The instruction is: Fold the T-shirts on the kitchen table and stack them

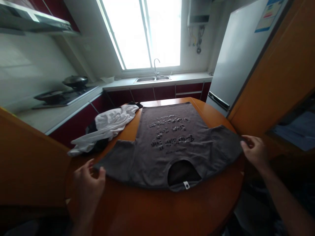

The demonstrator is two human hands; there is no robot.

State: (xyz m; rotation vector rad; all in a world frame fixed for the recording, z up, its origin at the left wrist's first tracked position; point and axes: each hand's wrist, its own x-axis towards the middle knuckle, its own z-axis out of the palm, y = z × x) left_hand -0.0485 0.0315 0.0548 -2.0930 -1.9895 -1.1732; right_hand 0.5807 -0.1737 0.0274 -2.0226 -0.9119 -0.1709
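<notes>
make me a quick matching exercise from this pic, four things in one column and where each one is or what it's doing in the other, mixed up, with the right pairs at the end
Things
1. dark grey short-sleeved T-shirt with lettering
2. crumpled white cloth
3. double-bowl metal sink
4. person's bare right hand

Places and states
A. set in the pale counter below the bright window
B. pinching a sleeve end
C. spread out across the rounded orange-brown wooden table
D. bunched up at the table's left side

Right pairs: 1-C, 2-D, 3-A, 4-B
</notes>
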